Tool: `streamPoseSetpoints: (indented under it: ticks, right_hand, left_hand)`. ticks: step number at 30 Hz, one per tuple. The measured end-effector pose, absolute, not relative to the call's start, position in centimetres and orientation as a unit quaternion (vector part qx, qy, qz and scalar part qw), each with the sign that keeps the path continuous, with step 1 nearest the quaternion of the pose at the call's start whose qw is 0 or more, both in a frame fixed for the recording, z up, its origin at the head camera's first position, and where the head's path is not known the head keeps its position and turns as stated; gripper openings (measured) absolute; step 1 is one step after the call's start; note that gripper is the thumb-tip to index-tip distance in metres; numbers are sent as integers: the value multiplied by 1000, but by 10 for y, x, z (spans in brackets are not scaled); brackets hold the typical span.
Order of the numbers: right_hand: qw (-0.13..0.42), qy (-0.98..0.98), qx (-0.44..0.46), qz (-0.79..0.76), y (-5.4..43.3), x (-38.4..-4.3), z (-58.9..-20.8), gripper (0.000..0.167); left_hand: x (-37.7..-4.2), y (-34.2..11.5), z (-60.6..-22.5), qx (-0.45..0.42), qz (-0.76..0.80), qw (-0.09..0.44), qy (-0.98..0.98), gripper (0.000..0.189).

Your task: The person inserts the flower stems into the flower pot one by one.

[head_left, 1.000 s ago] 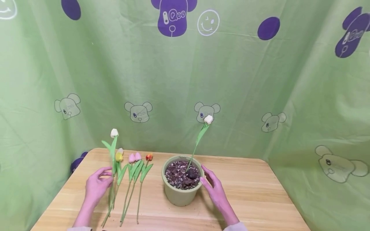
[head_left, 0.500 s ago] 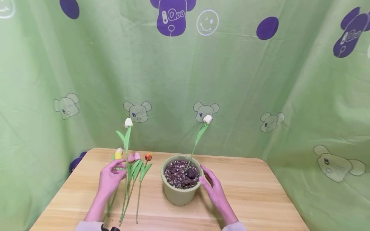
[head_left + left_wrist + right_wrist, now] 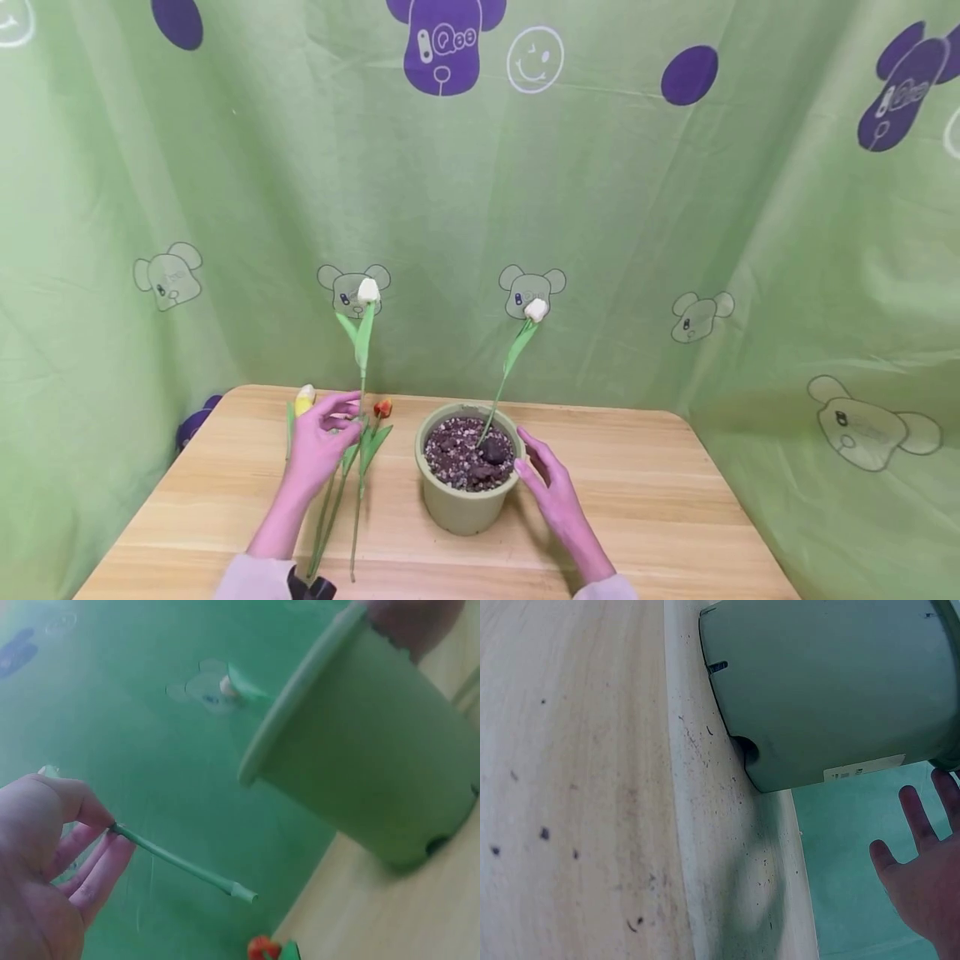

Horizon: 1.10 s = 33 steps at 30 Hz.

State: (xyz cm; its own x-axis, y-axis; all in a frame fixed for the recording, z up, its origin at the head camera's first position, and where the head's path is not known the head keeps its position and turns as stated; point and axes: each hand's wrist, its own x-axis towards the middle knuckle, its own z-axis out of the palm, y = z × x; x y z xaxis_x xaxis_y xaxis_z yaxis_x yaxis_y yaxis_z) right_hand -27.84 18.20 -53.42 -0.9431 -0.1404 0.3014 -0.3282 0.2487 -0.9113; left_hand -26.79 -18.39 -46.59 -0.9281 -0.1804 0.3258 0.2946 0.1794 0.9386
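Note:
My left hand (image 3: 318,442) pinches the stem of a white artificial tulip (image 3: 367,292) between thumb and fingers, holding it upright above the tabletop. In the left wrist view, the stem's lower end (image 3: 184,862) sticks out past the fingertips, apart from the pot. A light green flowerpot (image 3: 462,510) filled with dark soil stands on the table. From its soil leans another white tulip (image 3: 536,311), tilted to the right. My right hand (image 3: 557,496) is at the pot's right rim, its fingers spread and relaxed; the right wrist view shows this hand (image 3: 926,881) beside the rim.
A red-orange tulip (image 3: 383,408) lies left of the pot. A yellow tulip (image 3: 303,402) and other stems lie partly hidden behind my left hand. The wooden table (image 3: 637,500) has dark soil crumbs near the pot. A green printed curtain (image 3: 450,183) surrounds it.
My left hand has lifted the white tulip and carried it rightward, from the left flowers toward the pot. The right hand has stayed at the pot's rim.

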Motion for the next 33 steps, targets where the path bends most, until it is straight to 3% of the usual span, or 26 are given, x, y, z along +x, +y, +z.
streamPoseSetpoints:
  ticks: [15, 33]
  right_hand:
    - [80, -783, 153, 597, 181, -279, -535, 52]
    - [83, -785, 148, 596, 181, -276, -534, 52]
  left_hand:
    - [-278, -132, -425, -91, -700, 151, -692, 48]
    - [-313, -95, -429, -91, -728, 164, -660, 49]
